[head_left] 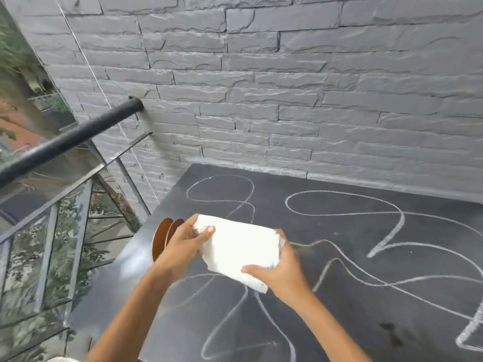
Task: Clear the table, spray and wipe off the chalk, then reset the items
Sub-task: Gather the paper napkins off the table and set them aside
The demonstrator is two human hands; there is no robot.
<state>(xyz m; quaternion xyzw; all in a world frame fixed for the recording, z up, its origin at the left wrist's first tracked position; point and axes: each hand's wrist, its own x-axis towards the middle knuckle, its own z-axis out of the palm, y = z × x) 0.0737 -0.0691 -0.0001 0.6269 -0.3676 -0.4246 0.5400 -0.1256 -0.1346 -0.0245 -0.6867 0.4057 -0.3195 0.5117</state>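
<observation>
A dark table (352, 322) carries looping white chalk lines (386, 246) over most of its top. Above its left part I hold a thick white stack of paper napkins (240, 250) with both hands. My left hand (183, 245) grips the stack's upper left corner, thumb on top. My right hand (282, 271) grips its lower right side, thumb on the front edge. Two round brown coasters (164, 237) stand on edge behind my left hand; how they are held is hidden.
A grey stone-brick wall (261, 87) rises directly behind the table. To the left runs a black handrail (73, 137) over a glass balustrade (52, 231), with greenery below. The table's left edge (112, 270) lies close to the glass.
</observation>
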